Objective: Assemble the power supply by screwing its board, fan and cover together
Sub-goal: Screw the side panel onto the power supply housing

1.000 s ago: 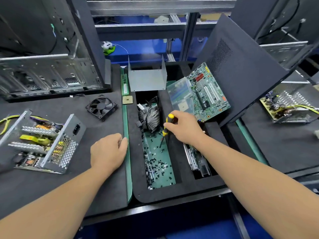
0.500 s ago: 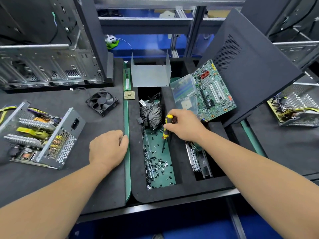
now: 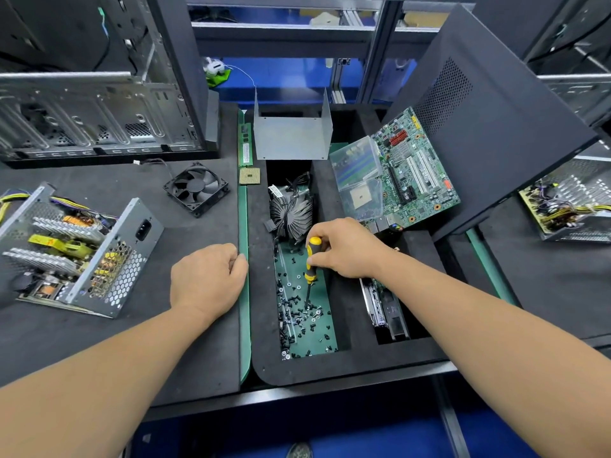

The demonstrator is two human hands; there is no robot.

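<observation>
I see the power supply (image 3: 76,252) lying open on the dark mat at my left, its perforated steel housing tilted, with the board and its heatsinks, coils and yellow parts exposed inside; whether that board is already screwed down I cannot tell. The fan (image 3: 196,187) sits loose on the mat behind it, well apart from the housing, its thin lead trailing away, and the bent grey cover (image 3: 292,133) stands at the far end of the foam tray (image 3: 261,342), also unmounted. So I judge the job to be early, at the screw-fetching step. My right hand (image 3: 347,249) is wrapped round the yellow-and-black screwdriver (image 3: 311,261), held nearly upright, its tip down among the loose screws (image 3: 302,317) scattered on the green floor of the tray's middle compartment, just in front of the finned cooler (image 3: 291,216). My left hand (image 3: 206,279) rests on the mat by the green strip (image 3: 244,325) at the tray's edge, fingers curled under and grasping nothing that I can make out. Next I would need one screw seated on the tip, presumably by magnetism, then a steady lift and a carry left to the housing without knocking it off, with the left hand free to steady the power supply.
</observation>
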